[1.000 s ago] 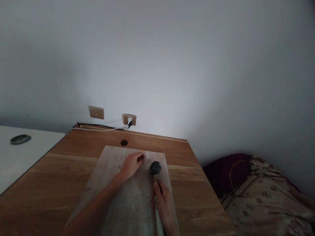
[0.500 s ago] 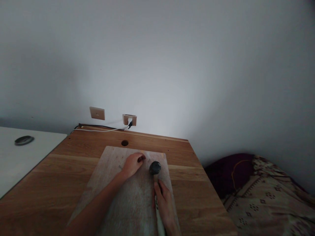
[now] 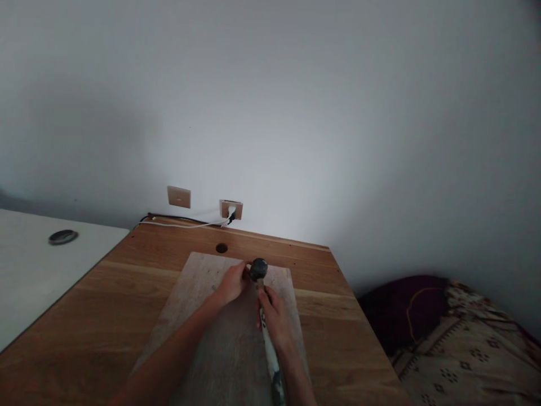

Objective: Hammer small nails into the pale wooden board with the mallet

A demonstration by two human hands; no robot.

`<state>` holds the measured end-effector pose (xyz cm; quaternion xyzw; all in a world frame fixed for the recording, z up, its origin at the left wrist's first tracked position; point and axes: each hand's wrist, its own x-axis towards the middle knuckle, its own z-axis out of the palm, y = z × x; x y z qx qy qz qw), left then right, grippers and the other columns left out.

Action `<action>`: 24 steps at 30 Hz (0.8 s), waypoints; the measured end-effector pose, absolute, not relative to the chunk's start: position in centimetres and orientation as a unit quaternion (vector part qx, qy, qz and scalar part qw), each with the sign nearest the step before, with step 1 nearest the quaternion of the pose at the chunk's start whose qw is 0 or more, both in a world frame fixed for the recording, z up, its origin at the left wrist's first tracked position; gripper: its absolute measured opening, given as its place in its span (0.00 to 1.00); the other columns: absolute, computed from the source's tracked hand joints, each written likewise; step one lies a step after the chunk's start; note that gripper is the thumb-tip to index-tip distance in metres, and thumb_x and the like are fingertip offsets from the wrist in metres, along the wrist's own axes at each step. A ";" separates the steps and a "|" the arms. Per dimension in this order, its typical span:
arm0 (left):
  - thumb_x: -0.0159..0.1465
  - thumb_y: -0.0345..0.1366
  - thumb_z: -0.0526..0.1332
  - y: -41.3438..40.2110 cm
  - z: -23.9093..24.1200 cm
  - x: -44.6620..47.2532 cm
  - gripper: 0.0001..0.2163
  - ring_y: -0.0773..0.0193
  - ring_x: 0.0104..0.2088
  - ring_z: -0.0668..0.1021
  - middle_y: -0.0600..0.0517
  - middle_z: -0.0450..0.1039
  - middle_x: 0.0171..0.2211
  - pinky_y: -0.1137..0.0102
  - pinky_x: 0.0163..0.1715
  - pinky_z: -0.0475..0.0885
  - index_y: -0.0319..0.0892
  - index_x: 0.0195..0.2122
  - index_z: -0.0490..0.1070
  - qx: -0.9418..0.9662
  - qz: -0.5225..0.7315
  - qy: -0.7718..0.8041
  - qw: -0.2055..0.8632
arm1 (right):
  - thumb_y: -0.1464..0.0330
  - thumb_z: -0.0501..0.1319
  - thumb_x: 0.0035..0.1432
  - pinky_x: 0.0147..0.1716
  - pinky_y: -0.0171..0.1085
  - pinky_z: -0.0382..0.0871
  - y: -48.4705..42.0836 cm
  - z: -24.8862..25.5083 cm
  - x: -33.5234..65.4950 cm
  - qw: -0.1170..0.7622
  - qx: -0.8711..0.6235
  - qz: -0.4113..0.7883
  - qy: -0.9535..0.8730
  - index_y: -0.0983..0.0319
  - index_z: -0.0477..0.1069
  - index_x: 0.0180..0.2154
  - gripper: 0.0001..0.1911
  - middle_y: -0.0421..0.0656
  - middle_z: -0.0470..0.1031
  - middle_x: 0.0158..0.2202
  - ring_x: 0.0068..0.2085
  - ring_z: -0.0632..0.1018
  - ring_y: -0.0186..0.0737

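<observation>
My right hand [image 3: 274, 318] grips a mallet [image 3: 259, 269] with a round dark head, its fingers wrapped high on the pale, stained handle. The head is right beside the fingertips of my left hand [image 3: 233, 282], near the far edge of a worn wooden board [image 3: 236, 344]. Those left fingers are closed in a pinch low over the board; what they hold, if anything, is hidden behind the fingers and the mallet head. A small thin metal piece [image 3: 213, 287], perhaps a nail, shows just left of my left wrist.
Under the board is a brown wooden table [image 3: 338, 344] with a round hole [image 3: 221, 248] near its back edge. Cables [image 3: 190, 225] run along the wall to a socket [image 3: 236, 210]. A white surface [image 3: 25, 276] adjoins on the left, and patterned fabric [image 3: 456, 361] lies at the right.
The mallet and my right hand have moved up and left, bringing the head beside my left fingertips. My left hand stays pinched near the board's far edge. The view has shifted slightly left.
</observation>
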<state>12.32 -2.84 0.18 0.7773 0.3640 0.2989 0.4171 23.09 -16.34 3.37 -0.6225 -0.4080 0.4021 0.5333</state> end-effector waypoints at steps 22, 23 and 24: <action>0.57 0.26 0.55 -3.5 3.7 1.9 0.06 0.61 0.34 0.73 0.50 0.70 0.35 0.69 0.35 0.63 0.42 0.30 0.68 0.893 0.111 0.360 0.247 | 0.38 0.60 0.54 0.12 0.33 0.57 -21.6 1.4 21.8 0.540 -0.662 0.389 -0.343 0.58 0.67 0.25 0.30 0.36 0.65 0.18 0.15 0.65 0.34; 0.57 0.25 0.55 -3.3 3.6 2.3 0.06 0.61 0.34 0.73 0.51 0.71 0.33 0.70 0.35 0.62 0.42 0.30 0.68 0.892 0.122 0.353 0.256 | 0.38 0.59 0.54 0.13 0.33 0.58 -21.7 1.4 21.7 0.541 -0.666 0.380 -0.347 0.58 0.67 0.25 0.30 0.36 0.64 0.18 0.15 0.65 0.34; 0.56 0.25 0.55 -3.0 3.6 2.7 0.07 0.61 0.33 0.73 0.52 0.71 0.32 0.70 0.34 0.62 0.42 0.31 0.68 0.889 0.136 0.347 0.267 | 0.37 0.59 0.55 0.13 0.34 0.59 -21.7 1.3 21.7 0.540 -0.670 0.370 -0.350 0.58 0.67 0.25 0.30 0.36 0.64 0.17 0.16 0.66 0.34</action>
